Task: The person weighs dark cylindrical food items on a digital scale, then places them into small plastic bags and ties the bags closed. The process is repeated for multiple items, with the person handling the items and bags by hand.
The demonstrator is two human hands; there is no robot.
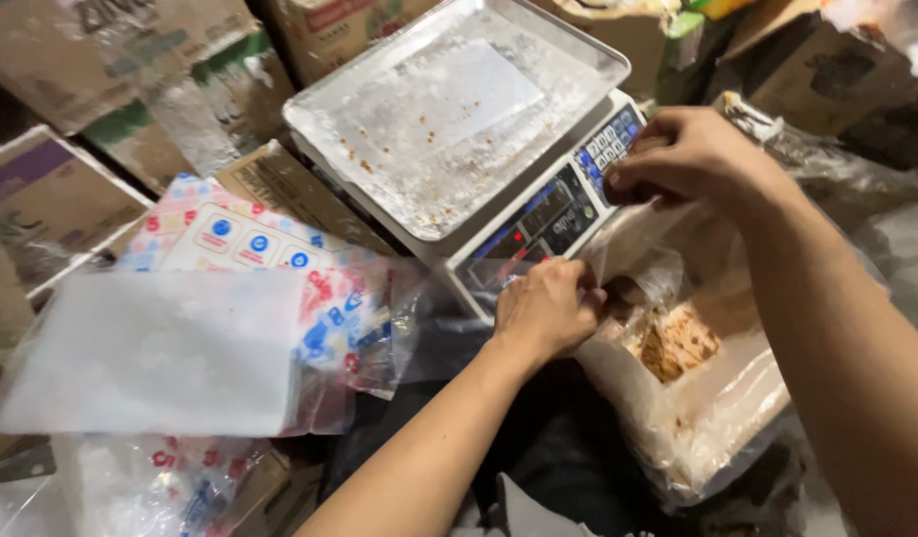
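Note:
My left hand (546,306) is closed on the rim of a clear plastic bag (707,418) that holds brown crumbly food (677,343). My right hand (682,154) pinches the far side of the same bag's opening, just in front of the keypad of a digital scale (548,214). The bag's mouth is stretched between the two hands. The scale's steel pan (429,119) is covered with plastic film and dotted with brown crumbs.
A stack of printed red-and-blue plastic pouches (230,239) and a white sheet (151,348) lie to the left. Cardboard boxes (101,60) crowd the back and left. More crumpled plastic (836,169) sits at the right behind my forearm.

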